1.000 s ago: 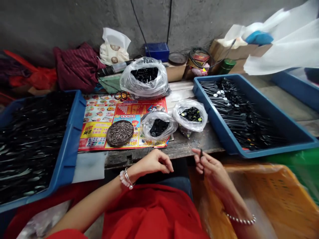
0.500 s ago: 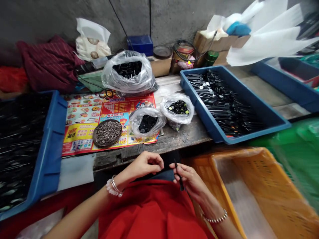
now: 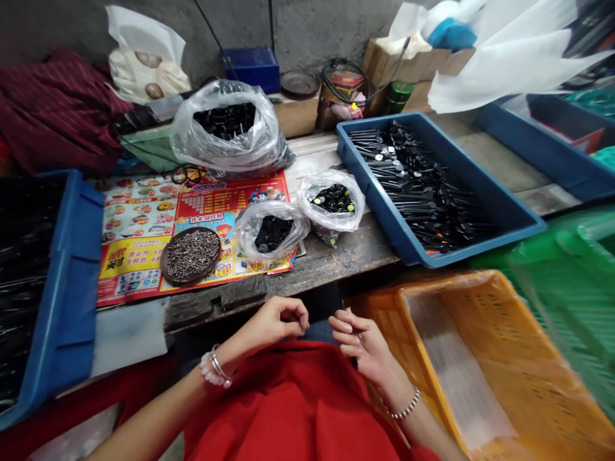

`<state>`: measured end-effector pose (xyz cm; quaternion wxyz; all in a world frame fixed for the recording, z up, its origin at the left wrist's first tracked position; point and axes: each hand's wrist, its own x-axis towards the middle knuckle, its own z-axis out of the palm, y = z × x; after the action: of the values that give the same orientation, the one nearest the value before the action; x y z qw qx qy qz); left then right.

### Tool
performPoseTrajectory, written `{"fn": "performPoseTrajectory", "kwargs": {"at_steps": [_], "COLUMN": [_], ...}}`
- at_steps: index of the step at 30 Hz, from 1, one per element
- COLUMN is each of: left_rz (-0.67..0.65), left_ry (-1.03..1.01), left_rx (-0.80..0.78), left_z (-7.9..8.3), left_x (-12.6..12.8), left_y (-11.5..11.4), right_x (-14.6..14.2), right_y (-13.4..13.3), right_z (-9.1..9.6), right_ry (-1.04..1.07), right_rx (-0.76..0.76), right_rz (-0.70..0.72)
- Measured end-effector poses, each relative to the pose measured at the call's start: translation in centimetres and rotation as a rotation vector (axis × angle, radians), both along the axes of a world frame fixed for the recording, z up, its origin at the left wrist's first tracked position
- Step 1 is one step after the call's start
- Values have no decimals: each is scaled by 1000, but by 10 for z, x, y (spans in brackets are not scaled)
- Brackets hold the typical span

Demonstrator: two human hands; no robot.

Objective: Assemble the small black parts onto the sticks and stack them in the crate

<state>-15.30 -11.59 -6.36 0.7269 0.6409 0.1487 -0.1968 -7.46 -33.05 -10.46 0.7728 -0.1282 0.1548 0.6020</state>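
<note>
Two hands: left hand (image 3: 276, 323) curled closed, right hand (image 3: 358, 342) half open, below three plastic bags (image 3: 271, 227).

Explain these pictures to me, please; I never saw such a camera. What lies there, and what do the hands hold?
The camera is worn on a person's head, so it looks down at that person's own two hands. The left hand and right hand are curled in front of a wooden bench; I cannot see if they hold anything. On the bench are clear plastic bags of small black parts, a round dish of screws on a printed flyer, and a blue tray of long black pieces. An orange crate is beside the right hand.
</note>
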Motion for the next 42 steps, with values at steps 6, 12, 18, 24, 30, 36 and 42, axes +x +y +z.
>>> {"fn": "performPoseTrajectory", "kwargs": {"at_steps": [6,12,18,24,30,36,42], "left_rz": [-3,38,36,-42,-131,-209,-274], "left_ry": [29,78,144,143,160,172,111], "left_rx": [-17,-78,-112,-84,-32,97,222], "left_z": [-1,-4,-7,-2,1,-8,-10], "left_x": [1,0,-2,-1,1,-2,-3], "left_y": [-1,-6,-10,-9,-7,-4,-2], "right_x": [-1,-1,-1,-2,-15,-22,-24], "right_y": [0,-2,-3,0,3,6,10], "right_z": [-2,-9,-15,-9,-3,5,7], "right_ry": [30,13,-35,-119,-582,-1285,-1474], "right_rx": [3,-6,-67,-200,-489,-618,-654], "right_rz": [-3,19,41,67,91,174,211]}}
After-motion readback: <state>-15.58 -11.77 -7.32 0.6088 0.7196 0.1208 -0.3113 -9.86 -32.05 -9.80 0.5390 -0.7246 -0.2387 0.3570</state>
